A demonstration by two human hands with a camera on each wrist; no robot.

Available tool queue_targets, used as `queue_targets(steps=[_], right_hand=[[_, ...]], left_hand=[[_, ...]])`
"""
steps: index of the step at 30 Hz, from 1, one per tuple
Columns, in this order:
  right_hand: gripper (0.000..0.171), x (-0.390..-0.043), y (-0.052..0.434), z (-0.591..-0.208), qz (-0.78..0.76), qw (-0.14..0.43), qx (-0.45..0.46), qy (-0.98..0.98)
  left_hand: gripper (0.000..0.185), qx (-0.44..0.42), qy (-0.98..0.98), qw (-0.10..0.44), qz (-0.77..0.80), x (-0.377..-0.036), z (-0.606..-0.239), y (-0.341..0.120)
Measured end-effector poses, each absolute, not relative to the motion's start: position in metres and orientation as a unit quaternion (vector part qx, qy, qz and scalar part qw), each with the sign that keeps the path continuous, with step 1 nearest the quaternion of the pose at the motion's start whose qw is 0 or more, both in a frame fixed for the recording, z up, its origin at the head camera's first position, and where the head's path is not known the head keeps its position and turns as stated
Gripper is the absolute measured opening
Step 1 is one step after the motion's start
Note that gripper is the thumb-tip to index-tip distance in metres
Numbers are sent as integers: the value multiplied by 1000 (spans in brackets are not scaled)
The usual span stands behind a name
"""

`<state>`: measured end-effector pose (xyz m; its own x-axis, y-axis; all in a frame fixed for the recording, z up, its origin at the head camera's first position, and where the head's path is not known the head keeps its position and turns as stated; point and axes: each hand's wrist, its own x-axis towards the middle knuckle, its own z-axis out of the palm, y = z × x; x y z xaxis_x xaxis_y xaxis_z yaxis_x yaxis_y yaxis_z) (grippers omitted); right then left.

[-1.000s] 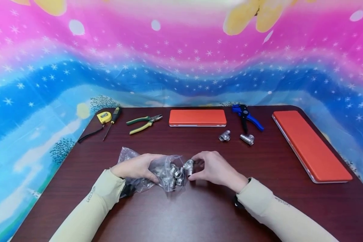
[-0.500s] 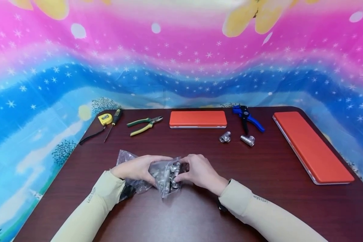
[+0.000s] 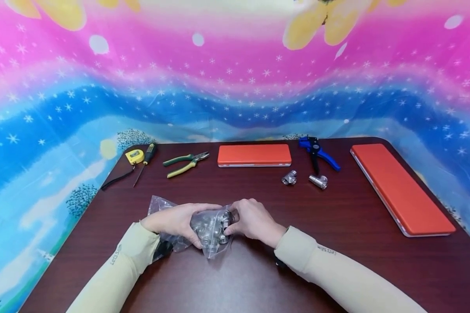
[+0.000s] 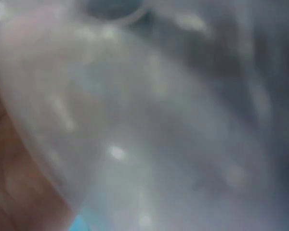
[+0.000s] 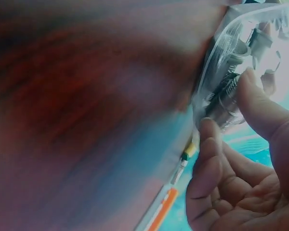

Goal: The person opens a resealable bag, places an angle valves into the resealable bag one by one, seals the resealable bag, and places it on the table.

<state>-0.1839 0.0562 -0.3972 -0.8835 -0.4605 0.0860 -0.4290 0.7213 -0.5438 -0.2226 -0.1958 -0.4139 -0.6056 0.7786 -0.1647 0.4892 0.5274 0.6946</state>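
R hand has thumb & fingertips pinched on a fitting at the bag's mouth; how deep it sits is hard to tell. L hand is clamped round the bag, some fingers hidden behind it; L wrist view is mostly blurred plastic. More fittings inside, count unclear thru film. Bag's front-ctr of table. Beyond, 2 loose tees nr stripper; pliers farther L.

Blurred clear plastic bag
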Motion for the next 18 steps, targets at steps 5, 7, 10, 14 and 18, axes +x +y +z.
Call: queue_targets(steps=[5,7,10,14,18], right_hand=[[41,-183,49,-398,-277,34,-234,931],[42,-182,49,-400,-265,30,-234,935],[43,-179,52,-402,-257,27,-238,936],[43,-178,62,-397,-268,29,-243,932],[44,-183,84,-388,-275,47,-228,933]], left_hand=[[106,387,838,231,307,-222,-414,-194],[106,393,836,228,306,-222,-414,-194],[104,395,836,225,306,-221,-415,-194],[101,390,837,225,311,-222,-414,-197],[94,382,839,228,314,-222,-412,-199]])
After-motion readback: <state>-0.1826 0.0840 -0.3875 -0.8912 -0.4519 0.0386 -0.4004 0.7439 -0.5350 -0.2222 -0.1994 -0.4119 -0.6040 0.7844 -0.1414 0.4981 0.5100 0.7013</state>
